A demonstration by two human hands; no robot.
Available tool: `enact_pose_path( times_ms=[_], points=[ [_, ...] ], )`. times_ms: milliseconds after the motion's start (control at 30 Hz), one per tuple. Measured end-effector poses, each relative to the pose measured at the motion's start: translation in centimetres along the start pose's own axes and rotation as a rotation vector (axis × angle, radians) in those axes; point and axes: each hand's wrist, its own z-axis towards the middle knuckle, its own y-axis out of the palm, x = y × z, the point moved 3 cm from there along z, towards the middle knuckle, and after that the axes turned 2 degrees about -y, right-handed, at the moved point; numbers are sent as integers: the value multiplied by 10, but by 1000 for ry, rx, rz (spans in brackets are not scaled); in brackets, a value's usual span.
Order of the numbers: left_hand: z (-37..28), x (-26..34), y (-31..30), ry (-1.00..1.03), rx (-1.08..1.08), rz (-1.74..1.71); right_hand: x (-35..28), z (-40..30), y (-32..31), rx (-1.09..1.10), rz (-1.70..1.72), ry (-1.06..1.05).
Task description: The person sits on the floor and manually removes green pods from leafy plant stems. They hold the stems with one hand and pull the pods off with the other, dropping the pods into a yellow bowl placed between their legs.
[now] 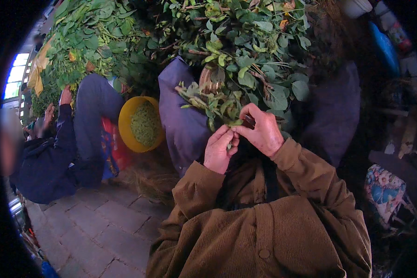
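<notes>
My left hand [219,149] and my right hand [263,130] meet in front of me, fingertips almost touching. Between them they pinch a green bean pod [235,123]. A bit of green shows among the curled fingers of my left hand. Just beyond my fingers, a cut bean plant stalk with leaves and pods [208,102] lies over my left knee. Something dark sits under my right fingers; what it is I cannot tell. To the left of my knee, a yellow bucket [125,128] holds shelled green beans [144,123].
A big heap of leafy bean plants [100,38] spreads across the front, close to my knees. At the left sits another person [45,166] in dark clothes, a hand at the heap. Paving [90,222] lies lower left; a floral cloth item [385,191] is at right.
</notes>
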Motion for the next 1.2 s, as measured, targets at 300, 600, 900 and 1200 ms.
enact_pose_path(
  times_ms=[300, 600, 900, 1200],
  points=[
    [11, -4, 5, -52, 19, -175, 10, -20, 4, 71, -23, 141],
    [8, -6, 16, 68, 180, 43, 15, -40, 1, 113, 4, -52],
    [11, -11, 15, 151, 232, 87, 12, -43, -1, -1, 23, 51],
    [11, -7, 5, -12, 52, 14, 28, -42, 2, -196, 685, 602]
  ],
)
